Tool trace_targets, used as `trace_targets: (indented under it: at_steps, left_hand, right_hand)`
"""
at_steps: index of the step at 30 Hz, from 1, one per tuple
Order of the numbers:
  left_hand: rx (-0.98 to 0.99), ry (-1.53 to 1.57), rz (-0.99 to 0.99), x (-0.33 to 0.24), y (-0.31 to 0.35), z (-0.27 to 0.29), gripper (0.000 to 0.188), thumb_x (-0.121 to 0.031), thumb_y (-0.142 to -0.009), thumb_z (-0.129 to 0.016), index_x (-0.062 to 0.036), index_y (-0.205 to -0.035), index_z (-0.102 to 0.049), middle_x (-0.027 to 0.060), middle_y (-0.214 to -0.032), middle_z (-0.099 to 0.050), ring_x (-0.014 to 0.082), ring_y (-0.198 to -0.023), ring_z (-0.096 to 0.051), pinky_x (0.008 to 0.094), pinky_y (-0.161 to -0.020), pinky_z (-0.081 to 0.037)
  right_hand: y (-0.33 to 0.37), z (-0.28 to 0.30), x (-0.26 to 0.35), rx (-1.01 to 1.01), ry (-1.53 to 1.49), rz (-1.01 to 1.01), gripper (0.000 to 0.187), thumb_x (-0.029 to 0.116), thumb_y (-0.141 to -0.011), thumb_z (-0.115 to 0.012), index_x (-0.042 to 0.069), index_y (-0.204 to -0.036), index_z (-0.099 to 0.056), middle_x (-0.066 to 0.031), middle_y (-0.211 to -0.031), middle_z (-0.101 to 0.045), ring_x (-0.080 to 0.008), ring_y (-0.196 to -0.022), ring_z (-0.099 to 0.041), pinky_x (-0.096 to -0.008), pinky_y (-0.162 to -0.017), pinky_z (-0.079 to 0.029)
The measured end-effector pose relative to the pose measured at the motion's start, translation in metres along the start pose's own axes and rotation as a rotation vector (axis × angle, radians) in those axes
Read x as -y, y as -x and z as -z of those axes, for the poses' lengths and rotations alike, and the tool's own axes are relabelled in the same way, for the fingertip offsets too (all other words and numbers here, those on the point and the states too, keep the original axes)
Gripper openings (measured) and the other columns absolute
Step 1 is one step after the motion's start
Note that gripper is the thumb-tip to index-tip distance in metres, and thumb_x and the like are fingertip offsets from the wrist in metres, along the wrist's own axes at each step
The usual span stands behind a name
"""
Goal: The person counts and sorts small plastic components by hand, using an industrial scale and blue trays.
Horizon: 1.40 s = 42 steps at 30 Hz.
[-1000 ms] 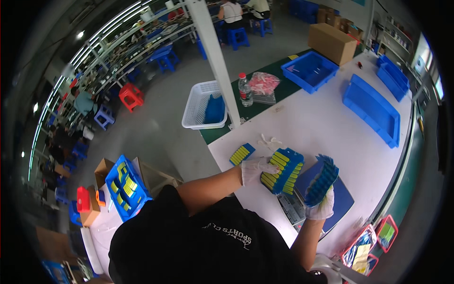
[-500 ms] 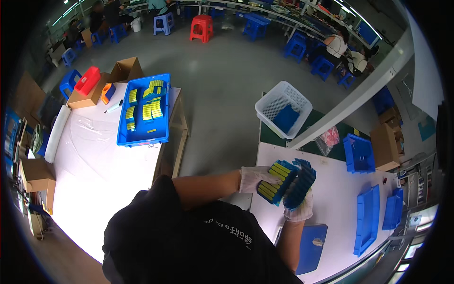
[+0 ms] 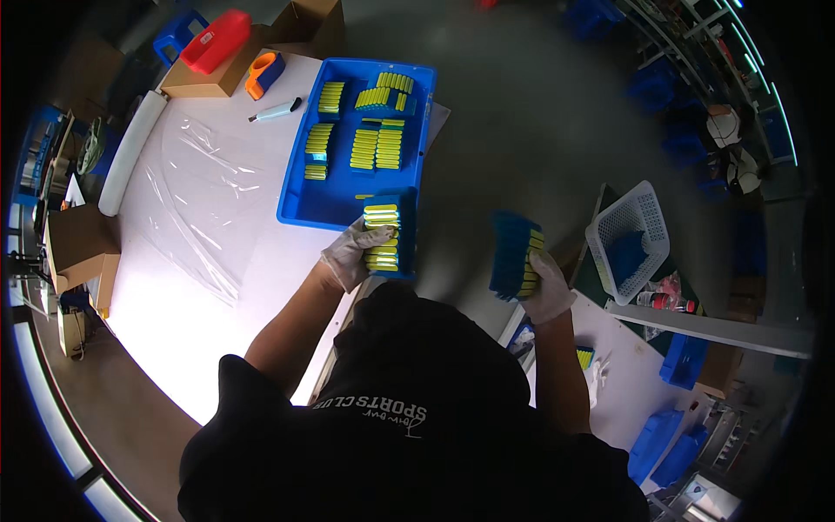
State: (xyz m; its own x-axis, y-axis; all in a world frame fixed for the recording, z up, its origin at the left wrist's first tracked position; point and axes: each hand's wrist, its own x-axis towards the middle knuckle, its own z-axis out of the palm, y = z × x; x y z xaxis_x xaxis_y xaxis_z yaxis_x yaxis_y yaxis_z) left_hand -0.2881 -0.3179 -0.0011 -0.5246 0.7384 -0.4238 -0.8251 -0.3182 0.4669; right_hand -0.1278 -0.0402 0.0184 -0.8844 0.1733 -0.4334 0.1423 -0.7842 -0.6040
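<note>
My left hand point(image 3: 350, 254), in a thin white glove, is closed on a stack of blue pieces with yellow-green strips point(image 3: 383, 248), held over the near edge of the blue tray point(image 3: 306, 205). Inside that tray lie several similar yellow-green and blue groups point(image 3: 377, 150). Farther right, my gloved right hand point(image 3: 550, 294) grips another blue stack with yellow-green strips point(image 3: 513, 257), its blue side turned left. This one hangs in the gap between the two tables, apart from the first stack. Exactly what kind of pieces they are cannot be made out.
Left table: clear plastic film point(image 3: 196, 191), a cutter knife point(image 3: 277, 110), an orange tape dispenser point(image 3: 263, 74), a red bin point(image 3: 216, 42). Right table: a white perforated basket point(image 3: 648, 217), a bottle point(image 3: 665, 302) and a few yellow-green pieces point(image 3: 585, 356). A metal post point(image 3: 713, 329) crosses there.
My view and body have turned left from the right table toward the tray. The stacks, close together before, are now apart, one in each hand.
</note>
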Motion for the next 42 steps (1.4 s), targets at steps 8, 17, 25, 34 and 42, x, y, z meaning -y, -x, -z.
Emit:
trace_targets:
  at_steps: [8, 17, 25, 34, 42]
  left_hand:
    - [-0.292, 0.194, -0.374, -0.014, 0.032, 0.075, 0.04, -0.012, -0.084, -0.065, -0.0068, -0.12, -0.05, 0.008, -0.104, -0.063, 0.0229, -0.094, -0.064, 0.041, -0.085, -0.053]
    - [-0.598, 0.286, -0.641, 0.017, 0.055, 0.055, 0.043, -0.017, -0.085, -0.062, -0.0025, -0.123, -0.048, 0.0135, -0.112, -0.06, 0.0281, -0.101, -0.061, 0.0431, -0.091, -0.049]
    - [-0.781, 0.366, -0.733, 0.059, 0.082, 0.041, 0.042, -0.014, -0.085, -0.061, -0.0017, -0.122, -0.047, 0.0139, -0.109, -0.06, 0.0284, -0.098, -0.061, 0.043, -0.087, -0.051]
    - [-0.884, 0.494, -0.691, 0.085, 0.102, 0.074, 0.034, -0.012, -0.083, -0.064, -0.0041, -0.113, -0.052, 0.0114, -0.097, -0.062, 0.0278, -0.088, -0.064, 0.0409, -0.078, -0.054]
    - [-0.805, 0.405, -0.604, 0.068, 0.113, 0.105, 0.035, -0.015, -0.084, -0.063, -0.0033, -0.116, -0.051, 0.0132, -0.103, -0.062, 0.0283, -0.094, -0.063, 0.0433, -0.082, -0.053]
  right_hand:
    - [-0.156, -0.067, 0.003, 0.306, 0.455, -0.46, 0.033, 0.015, -0.086, -0.064, 0.006, -0.116, -0.053, -0.0051, -0.099, -0.062, -0.015, -0.091, -0.062, -0.033, -0.078, -0.053]
    - [-0.284, -0.116, -0.066, 0.728, 0.948, -0.658, 0.043, 0.021, -0.081, -0.07, 0.006, -0.118, -0.055, -0.0075, -0.105, -0.062, -0.0189, -0.098, -0.057, -0.0323, -0.088, -0.044]
    - [-0.334, -0.155, -0.175, 0.979, 1.413, -0.579, 0.046, 0.027, -0.08, -0.07, 0.004, -0.118, -0.055, -0.0106, -0.111, -0.062, -0.0187, -0.101, -0.058, -0.0315, -0.087, -0.045]
    - [-0.353, -0.143, -0.25, 1.083, 1.673, -0.228, 0.061, 0.038, -0.074, -0.071, 0.0, -0.118, -0.054, -0.0217, -0.115, -0.059, -0.0335, -0.108, -0.056, -0.0377, -0.09, -0.045]
    - [-0.317, -0.158, -0.25, 0.906, 2.109, -0.053, 0.063, 0.037, -0.077, -0.067, 0.002, -0.126, -0.049, -0.0218, -0.118, -0.056, -0.033, -0.11, -0.054, -0.0388, -0.091, -0.046]
